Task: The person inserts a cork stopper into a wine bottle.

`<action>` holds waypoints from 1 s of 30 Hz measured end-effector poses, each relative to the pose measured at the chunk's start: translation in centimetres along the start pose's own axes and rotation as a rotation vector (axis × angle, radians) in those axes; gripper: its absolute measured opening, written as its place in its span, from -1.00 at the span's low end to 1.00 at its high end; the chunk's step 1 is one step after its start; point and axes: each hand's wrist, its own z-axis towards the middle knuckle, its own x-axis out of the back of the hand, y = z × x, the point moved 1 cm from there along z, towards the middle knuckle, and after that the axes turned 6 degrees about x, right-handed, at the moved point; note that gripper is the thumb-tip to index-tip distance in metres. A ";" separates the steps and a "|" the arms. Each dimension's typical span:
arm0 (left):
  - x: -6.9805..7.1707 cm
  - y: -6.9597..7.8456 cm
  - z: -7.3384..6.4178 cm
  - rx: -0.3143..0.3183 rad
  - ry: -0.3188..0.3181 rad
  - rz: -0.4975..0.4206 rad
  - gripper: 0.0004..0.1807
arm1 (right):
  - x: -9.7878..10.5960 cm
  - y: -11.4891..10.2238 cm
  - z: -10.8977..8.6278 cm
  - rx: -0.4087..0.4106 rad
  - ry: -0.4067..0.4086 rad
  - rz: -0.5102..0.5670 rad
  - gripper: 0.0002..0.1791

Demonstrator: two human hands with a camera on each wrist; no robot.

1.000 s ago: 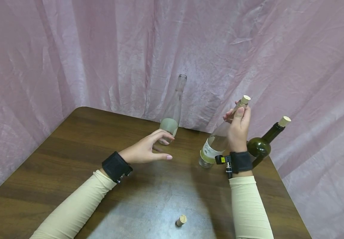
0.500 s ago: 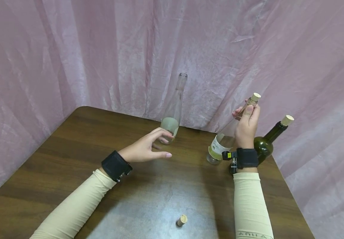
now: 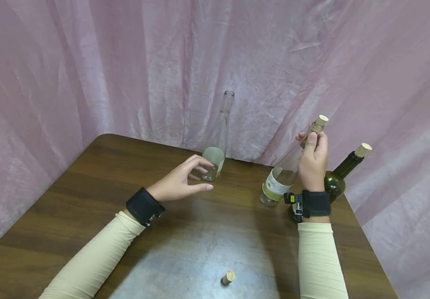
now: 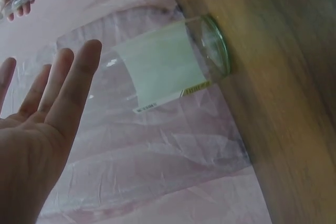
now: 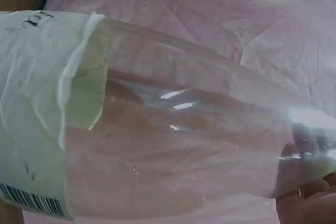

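My right hand (image 3: 313, 162) grips the neck of a clear glass bottle (image 3: 288, 166) with a white and green label. A cork (image 3: 323, 120) sits in that bottle's mouth. In the right wrist view, the clear bottle (image 5: 173, 124) fills most of the picture, with fingers around its narrow end. My left hand (image 3: 183, 178) is held out with fingers spread, beside the base of a second clear bottle (image 3: 215, 153), whose mouth has no cork. The left wrist view shows the pale label of this bottle (image 4: 163, 66) beyond the fingers, which hold nothing.
A dark green bottle (image 3: 335, 185) with a cork (image 3: 363, 150) in its mouth stands behind the right wrist, partly hidden. A loose cork (image 3: 228, 277) stands on the wooden table (image 3: 99, 199) near the front. A pink curtain (image 3: 143, 74) hangs along the table's back edge.
My right hand has carried the clear bottle to the right, nearer the green bottle, slowing in the last half second. The left hand has shifted only slightly.
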 end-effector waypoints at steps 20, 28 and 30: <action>-0.2 -2.3 3.4 0.145 0.265 0.128 0.11 | -0.3 -5.1 -5.0 0.187 0.060 -0.203 -0.19; -0.8 -3.7 5.1 0.250 0.264 0.146 0.29 | -0.3 -4.5 -6.5 0.421 0.045 -0.219 -0.20; -1.0 -4.0 5.5 0.273 0.254 0.130 0.33 | -0.7 -4.4 -7.4 0.474 0.003 -0.216 -0.20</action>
